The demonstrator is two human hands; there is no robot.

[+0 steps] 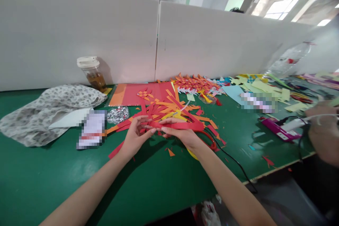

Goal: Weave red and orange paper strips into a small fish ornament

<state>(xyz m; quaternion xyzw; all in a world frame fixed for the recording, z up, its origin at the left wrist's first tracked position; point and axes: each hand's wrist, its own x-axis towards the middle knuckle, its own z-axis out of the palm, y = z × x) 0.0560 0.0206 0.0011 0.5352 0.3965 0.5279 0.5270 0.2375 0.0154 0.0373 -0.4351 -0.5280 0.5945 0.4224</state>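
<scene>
My left hand (139, 134) and right hand (182, 134) both pinch a red paper strip (189, 126) between them, fingers curled, just above the green desk (66, 183), near the pile of red and orange scraps (156, 109).

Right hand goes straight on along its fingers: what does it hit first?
Likely the left hand: the right hand points left at its fingertips, a red strip in its grip. Depth between them is unclear.
</scene>
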